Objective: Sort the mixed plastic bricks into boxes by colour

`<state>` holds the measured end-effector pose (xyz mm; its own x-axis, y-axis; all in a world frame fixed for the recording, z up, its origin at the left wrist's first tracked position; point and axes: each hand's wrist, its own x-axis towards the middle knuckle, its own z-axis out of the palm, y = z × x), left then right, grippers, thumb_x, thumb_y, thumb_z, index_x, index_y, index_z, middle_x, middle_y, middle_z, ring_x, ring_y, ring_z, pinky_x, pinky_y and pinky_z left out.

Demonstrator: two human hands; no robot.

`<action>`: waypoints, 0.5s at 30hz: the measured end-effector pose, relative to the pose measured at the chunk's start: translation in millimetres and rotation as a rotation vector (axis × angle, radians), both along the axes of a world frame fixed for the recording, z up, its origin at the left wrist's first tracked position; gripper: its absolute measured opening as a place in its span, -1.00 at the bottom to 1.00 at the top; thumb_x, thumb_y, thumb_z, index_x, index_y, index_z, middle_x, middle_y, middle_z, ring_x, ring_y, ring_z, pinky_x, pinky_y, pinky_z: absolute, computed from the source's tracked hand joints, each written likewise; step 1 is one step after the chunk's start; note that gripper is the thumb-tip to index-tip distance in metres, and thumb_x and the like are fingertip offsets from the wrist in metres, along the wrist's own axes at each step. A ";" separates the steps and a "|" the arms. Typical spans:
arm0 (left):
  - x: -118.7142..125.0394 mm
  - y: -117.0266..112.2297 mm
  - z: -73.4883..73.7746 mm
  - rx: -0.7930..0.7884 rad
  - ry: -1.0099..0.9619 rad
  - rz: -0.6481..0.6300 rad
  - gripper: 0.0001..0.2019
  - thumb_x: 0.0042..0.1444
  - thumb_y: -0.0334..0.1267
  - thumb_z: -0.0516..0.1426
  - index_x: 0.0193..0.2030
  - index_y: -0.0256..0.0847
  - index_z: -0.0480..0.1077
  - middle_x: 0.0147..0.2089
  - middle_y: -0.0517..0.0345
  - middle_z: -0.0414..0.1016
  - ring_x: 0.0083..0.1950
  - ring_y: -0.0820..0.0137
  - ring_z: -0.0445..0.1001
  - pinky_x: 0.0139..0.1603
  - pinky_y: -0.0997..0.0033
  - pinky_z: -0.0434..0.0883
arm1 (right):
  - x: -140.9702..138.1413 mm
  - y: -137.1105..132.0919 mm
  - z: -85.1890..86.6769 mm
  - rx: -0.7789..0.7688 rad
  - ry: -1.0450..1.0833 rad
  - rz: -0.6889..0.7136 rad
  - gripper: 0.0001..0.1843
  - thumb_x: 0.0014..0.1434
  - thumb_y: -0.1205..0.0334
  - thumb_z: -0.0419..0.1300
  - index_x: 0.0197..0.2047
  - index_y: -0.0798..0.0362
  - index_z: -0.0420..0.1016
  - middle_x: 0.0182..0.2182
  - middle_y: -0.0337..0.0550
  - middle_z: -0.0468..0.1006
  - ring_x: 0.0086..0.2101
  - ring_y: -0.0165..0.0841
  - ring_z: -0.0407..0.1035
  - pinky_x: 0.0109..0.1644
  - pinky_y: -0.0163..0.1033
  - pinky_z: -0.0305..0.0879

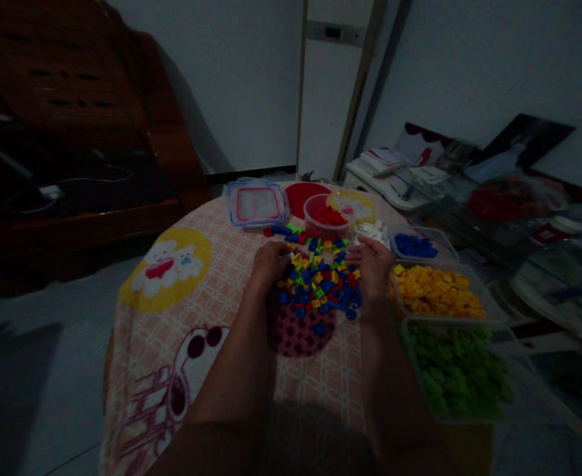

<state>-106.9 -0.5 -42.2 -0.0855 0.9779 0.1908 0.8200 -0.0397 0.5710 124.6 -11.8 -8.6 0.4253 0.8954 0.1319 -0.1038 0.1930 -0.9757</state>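
A loose pile of mixed toy building bricks point(318, 281), in blue, yellow, red and green, lies on the cloth-covered table. At the pile's left edge is my left hand point(270, 263), its fingers curled together against the bricks; what they hold, if anything, is too dark and small to name. My right hand point(376, 264) hovers at the pile's right edge, fingers stretched out and slightly apart, with no brick visible in them. Behind the pile stands a round clear tub point(315, 228) of red bricks. White bricks point(372, 231) lie just beyond my right hand.
Along the right side stand clear containers of blue bricks point(415, 245), yellow bricks point(440, 292) and green bricks point(457, 373). A clear lidded box point(258, 203) sits at the back left. Further right is a cluttered glass table point(450, 205); a wooden bench point(73, 218) stands at left.
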 end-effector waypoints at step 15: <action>47.8 -17.2 34.3 0.166 -0.490 -0.355 -0.79 0.09 -0.21 0.20 -0.16 -0.22 0.52 -0.22 0.09 0.62 -0.21 0.31 0.55 -0.15 0.36 0.46 | -20.1 -5.6 -4.2 -0.110 -0.158 0.460 -0.72 -0.04 0.06 0.33 -0.36 0.11 0.57 -0.64 -0.30 0.54 -0.70 -0.45 0.40 -0.70 -0.45 0.28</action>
<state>-59.1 -17.7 -7.9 0.1232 0.9235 0.3632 0.3853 -0.3818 0.8401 104.5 -17.4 -12.8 -0.0345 0.9978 0.0566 -0.0034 0.0565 -0.9984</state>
